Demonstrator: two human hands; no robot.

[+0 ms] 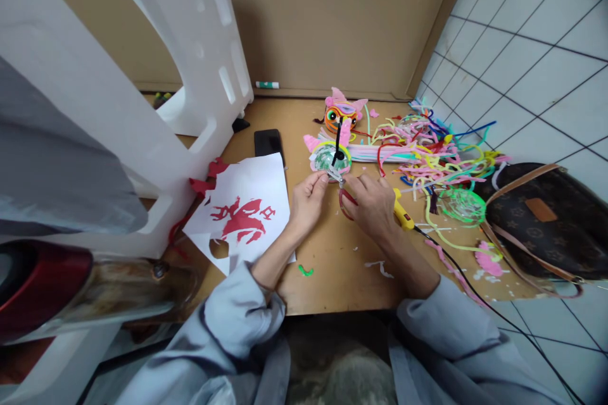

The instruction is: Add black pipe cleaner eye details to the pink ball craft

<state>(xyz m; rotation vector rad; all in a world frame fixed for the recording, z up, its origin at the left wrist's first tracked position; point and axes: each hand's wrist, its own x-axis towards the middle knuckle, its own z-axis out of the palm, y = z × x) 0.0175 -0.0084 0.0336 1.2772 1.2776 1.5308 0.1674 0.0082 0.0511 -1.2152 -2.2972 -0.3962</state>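
Fingertips, left: thumb and forefinger of the left hand (308, 202) are pinched together on a small pale strip (335, 173), whose outline is hard to make out.
Fingers, right: the right hand (373, 207) is curled round the red handles of a pair of scissors (348, 205); their tip meets the pale strip, and whether the blades are parted cannot be told.
Round green piece: the green disc (324, 155), edged in yellow and pink, lies on the wooden table (327, 288) just beyond the fingertips, with a black strip (337, 142) crossing it.
Orange-faced figure: the decorated head (342, 119), topped with pink ears, sits behind the disc.
Yellow tool: the yellow handle (403, 212) lies right beside the right hand, its black cable (475, 291) running off over the near right edge.
Fuzzy stems: a pale bundle (380, 153) reaches right from the disc into a loose multicoloured heap (432, 145).
Paper: the white sheet (266, 186) lies left of the left hand, a red cut-out (244, 220) on it and a black phone (268, 141) at its far edge.
Green scrap: a small curled bit (306, 271) lies near the table's front edge.
Far right: a brown handbag (546, 221) rests beside a green mesh disc (465, 205).
Back: a green-and-white marker (267, 85) lies along the base of the brown board (332, 25).
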